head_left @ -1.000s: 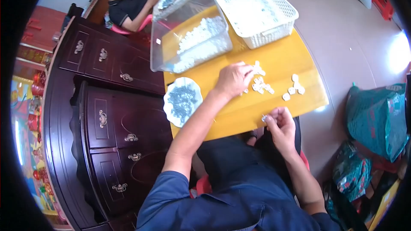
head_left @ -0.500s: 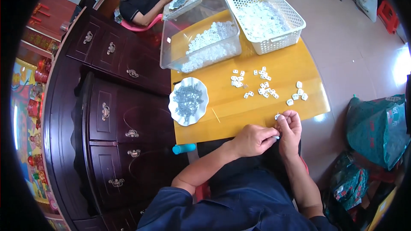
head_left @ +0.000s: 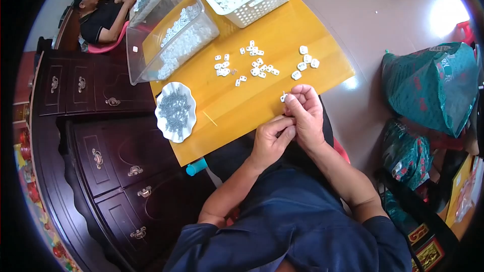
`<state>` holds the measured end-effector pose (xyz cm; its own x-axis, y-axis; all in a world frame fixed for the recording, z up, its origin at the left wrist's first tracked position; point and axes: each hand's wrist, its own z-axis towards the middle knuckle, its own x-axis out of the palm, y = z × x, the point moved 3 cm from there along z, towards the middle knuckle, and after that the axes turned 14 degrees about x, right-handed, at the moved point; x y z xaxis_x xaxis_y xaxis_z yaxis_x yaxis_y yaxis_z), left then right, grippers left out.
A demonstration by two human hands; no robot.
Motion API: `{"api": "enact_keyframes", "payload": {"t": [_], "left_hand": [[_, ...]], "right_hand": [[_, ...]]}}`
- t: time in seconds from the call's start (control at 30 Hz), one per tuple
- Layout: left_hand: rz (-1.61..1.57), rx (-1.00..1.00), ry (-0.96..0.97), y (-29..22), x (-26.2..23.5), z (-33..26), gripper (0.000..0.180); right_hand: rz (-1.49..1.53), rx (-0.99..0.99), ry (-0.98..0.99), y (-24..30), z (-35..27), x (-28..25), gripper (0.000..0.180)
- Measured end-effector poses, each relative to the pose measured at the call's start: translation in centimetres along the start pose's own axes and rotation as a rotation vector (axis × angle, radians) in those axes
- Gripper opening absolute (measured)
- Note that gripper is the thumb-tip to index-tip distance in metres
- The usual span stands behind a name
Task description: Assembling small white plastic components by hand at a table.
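Observation:
My right hand (head_left: 306,113) pinches a small white plastic piece (head_left: 283,98) between thumb and forefinger; a thin pin sticks up from it. Just below, the fingers of my left hand (head_left: 272,141) are pressed together against the right hand's lower fingers; what they hold, if anything, is hidden. Both hands are over the near edge of the wooden table (head_left: 242,106). Ahead of them lie several small white two-holed pieces (head_left: 254,51) in loose groups. Several larger white pieces (head_left: 296,75) lie farther right. A scalloped white dish (head_left: 192,116) holds grey metal pins or screws.
A thin yellow stick (head_left: 210,119) lies beside the dish. Behind stand a clear bin (head_left: 137,63) and a white perforated basket (head_left: 262,11), both holding white pieces. Dark drawers (head_left: 111,141) flank the table's left; green bags (head_left: 428,90) stand right. Another person (head_left: 103,20) sits far left.
The view has shifted, so the table appears farther left and higher. My left fingers have drawn in against my right hand, and the pale tip they showed is now hidden.

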<state>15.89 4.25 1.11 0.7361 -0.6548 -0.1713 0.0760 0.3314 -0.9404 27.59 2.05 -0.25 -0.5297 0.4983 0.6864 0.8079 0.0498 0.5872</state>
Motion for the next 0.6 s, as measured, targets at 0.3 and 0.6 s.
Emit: {"api": "enact_keyframes", "payload": {"t": [0.3,0.6], "left_hand": [[-0.325,-0.316,0.032,0.82,0.04,-0.74,0.016],[-0.255,-0.326,-0.019,0.23,-0.39,-0.81,0.015]], "right_hand": [[0.008,0.014,0.033,-0.28,-0.38,0.01,0.02],[-0.012,-0.011,0.023,0.0,-0.41,0.37,0.018]]}}
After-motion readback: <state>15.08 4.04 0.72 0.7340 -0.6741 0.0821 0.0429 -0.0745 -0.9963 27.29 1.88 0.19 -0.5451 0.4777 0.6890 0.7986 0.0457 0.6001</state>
